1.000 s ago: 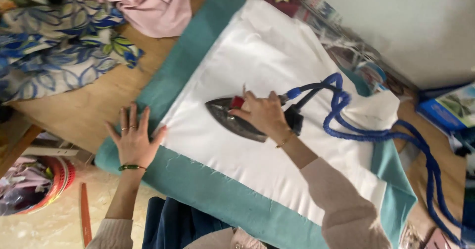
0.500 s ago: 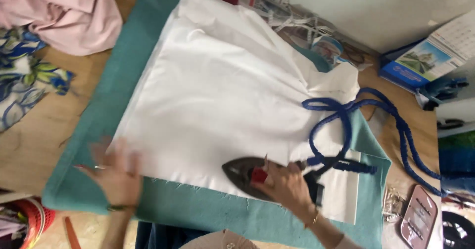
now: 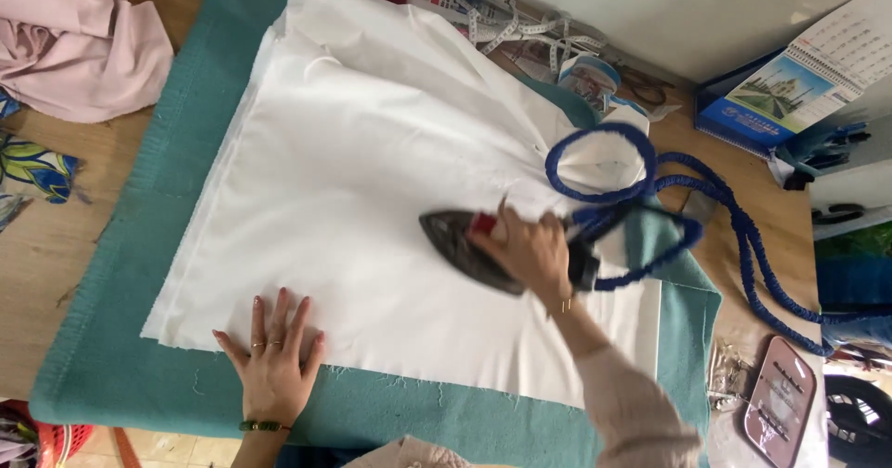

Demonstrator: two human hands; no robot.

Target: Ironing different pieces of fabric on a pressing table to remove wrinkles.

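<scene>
Gripping the dark iron (image 3: 469, 250) at centre frame, the right hand (image 3: 531, 252) has its fingers curled around the handle, sole on the white cloth (image 3: 372, 161). At lower left, the left hand (image 3: 271, 361) lies flat, fingers spread, on the cloth's near edge over the teal blanket (image 3: 139, 245). A blue cord (image 3: 650, 189) loops to the right.

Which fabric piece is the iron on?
The white cloth spread over the teal blanket; the pink fabric and blue-patterned fabric lie aside, off the blanket.

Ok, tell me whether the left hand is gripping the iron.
No, the left hand lies flat on the white cloth; the right hand holds the iron.
</scene>
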